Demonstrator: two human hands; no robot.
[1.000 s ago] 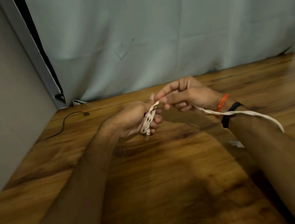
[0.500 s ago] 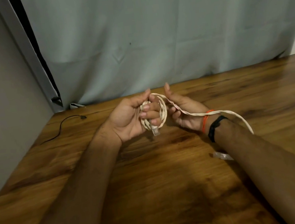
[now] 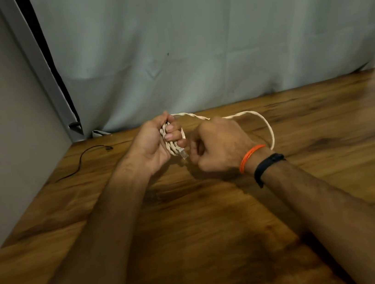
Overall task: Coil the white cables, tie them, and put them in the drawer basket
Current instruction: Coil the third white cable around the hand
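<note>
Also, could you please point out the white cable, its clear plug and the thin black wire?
white cable [image 3: 266, 124]: head view, free loop.
clear plug [image 3: 183, 154]: head view, connector tip.
thin black wire [image 3: 80, 160]: head view, mid-length.

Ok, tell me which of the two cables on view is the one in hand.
The white cable, coiled in the left hand; the thin black one lies untouched near the wall.

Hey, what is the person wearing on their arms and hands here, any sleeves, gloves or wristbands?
Both forearms are bare, with no gloves and no rings that I can make out. The left hand has nothing on its wrist. The right hand has two things at the wrist: a thin orange thread bracelet wound in several strands, and just behind it a slim black band, possibly a fitness tracker.
</note>
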